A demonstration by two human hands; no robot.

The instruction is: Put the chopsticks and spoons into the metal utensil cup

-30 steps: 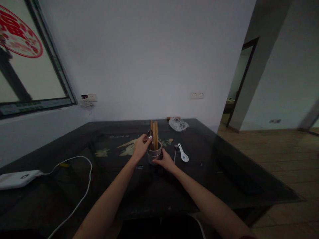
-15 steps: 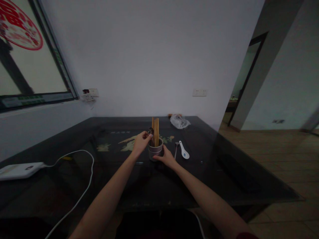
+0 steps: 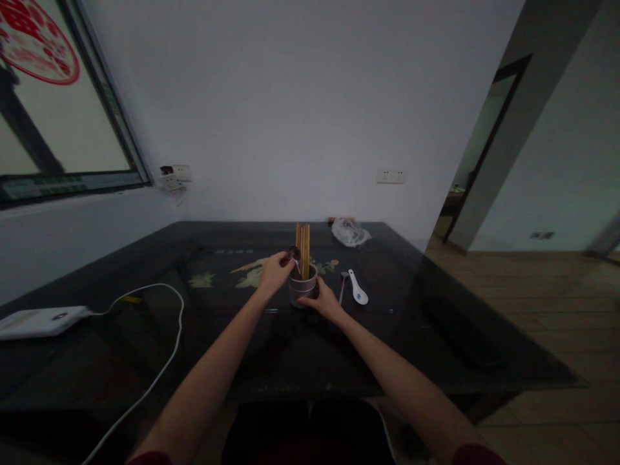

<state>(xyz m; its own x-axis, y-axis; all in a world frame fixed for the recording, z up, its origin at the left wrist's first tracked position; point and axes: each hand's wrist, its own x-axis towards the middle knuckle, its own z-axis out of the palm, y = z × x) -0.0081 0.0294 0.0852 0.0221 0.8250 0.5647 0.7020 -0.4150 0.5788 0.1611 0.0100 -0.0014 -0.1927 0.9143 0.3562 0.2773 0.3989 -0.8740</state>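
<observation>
A grey cup [image 3: 301, 294] stands upright on the dark table with several wooden chopsticks [image 3: 304, 252] rising from it. My right hand [image 3: 325, 300] is closed around the cup's right side, thumb across its front. At the cup's left rim, my left hand [image 3: 276, 274] pinches a metal spoon [image 3: 294, 253] whose dark, shiny bowl shows above the fingers; its lower end is hidden by the hand and cup. To the right of the cup, a white ceramic spoon [image 3: 358, 289] with a blue mark lies beside a thin metal spoon [image 3: 343, 284].
A crumpled clear plastic bag [image 3: 349, 233] lies at the table's back edge, by the wall. On the left, a white device [image 3: 43, 321] trails a white cable [image 3: 178, 332] over the front edge. A long dark object [image 3: 460, 332] lies on the right of the table [image 3: 271, 374].
The camera view has tilted slightly, so the scene sits a little higher. Both hands keep their places at the cup and spoon, with no clear movement of either.
</observation>
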